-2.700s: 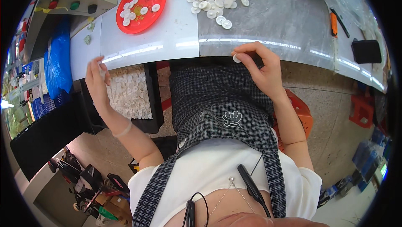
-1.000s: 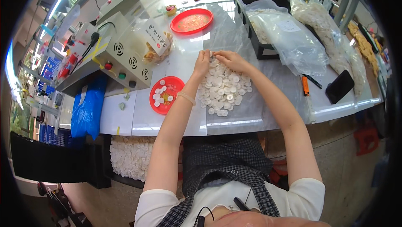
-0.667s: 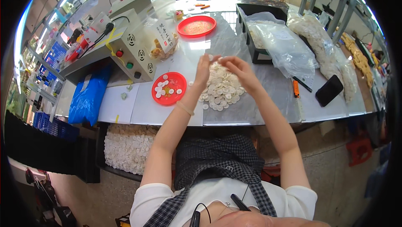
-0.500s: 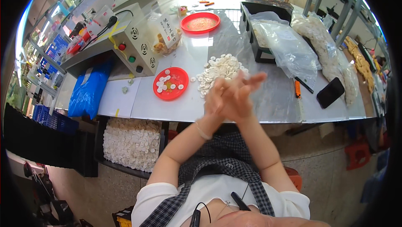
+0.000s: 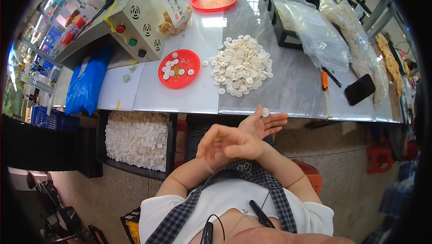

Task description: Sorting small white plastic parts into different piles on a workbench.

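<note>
My left hand [image 5: 254, 127] reaches out at the table's front edge, palm up, with its longer fingers stretched out. A round white button [image 5: 265, 112] sits between its thumb and index finger. Crossing above the left wrist is my right hand [image 5: 225, 141], its fingers loosely curved and apart, with nothing visible in them. It hides part of the left wrist. Beyond both hands, a heap of white buttons [image 5: 241, 66] lies on the table. A red round tray [image 5: 192, 78] to its left holds several white buttons and a few yellowish bits.
A black bin [image 5: 170, 154] full of white buttons stands below the table's left front. A grey machine box [image 5: 148, 48], blue bag [image 5: 87, 82] and second red tray [image 5: 213, 2] occupy the left and back. A black crate [image 5: 288, 41], orange cutter [image 5: 324, 80] and phone [image 5: 360, 89] lie right.
Both hands have drawn back from over the button heap toward my body, and their wrists now cross. The heap is uncovered, and a button shows at my left fingers. The view has tilted down.
</note>
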### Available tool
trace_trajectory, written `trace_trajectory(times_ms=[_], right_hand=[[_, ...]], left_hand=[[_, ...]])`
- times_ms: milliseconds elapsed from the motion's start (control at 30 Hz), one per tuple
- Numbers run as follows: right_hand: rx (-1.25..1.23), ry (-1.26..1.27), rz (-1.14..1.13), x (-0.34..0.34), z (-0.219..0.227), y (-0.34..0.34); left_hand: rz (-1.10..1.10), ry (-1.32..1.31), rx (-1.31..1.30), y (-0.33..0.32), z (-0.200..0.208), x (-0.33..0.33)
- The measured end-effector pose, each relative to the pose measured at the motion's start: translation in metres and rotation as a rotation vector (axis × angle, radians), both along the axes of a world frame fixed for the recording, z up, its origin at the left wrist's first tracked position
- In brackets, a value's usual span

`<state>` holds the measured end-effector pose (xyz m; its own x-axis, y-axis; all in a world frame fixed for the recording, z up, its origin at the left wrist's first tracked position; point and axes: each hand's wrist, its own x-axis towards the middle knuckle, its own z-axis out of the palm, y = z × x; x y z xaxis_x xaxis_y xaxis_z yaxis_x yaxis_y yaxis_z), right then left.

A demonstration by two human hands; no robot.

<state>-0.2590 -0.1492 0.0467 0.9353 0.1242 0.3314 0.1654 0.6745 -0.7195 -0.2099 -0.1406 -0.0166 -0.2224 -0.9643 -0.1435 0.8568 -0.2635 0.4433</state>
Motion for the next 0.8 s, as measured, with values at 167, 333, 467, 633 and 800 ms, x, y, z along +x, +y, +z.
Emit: trace_trajectory(times_ms=[167, 333, 467, 633, 800], right_hand=[[-0.276, 0.179, -0.660, -0.007, 0.001, -0.046], [-0.590, 0.417, -1.125, -0.014, -0.037, -0.079], [-1.330, 0.323, -1.223, 0.003, -0.063, -0.077], [-1.482, 0.265, -1.268, 0.011, -0.078, -0.078], [-1.506, 0.253, -1.263, 0.008, -0.081, -0.080]], left_hand=[[0.584, -0.342, 0.016, 0.030, -0.007, 0.014], [0.726, -0.078, 0.025, 0.068, -0.010, 0.068], [0.653, 0.097, 0.035, 0.087, 0.003, 0.068], [0.621, 0.268, 0.022, 0.093, 0.004, 0.066], [0.608, 0.156, 0.004, 0.091, -0.003, 0.069]])
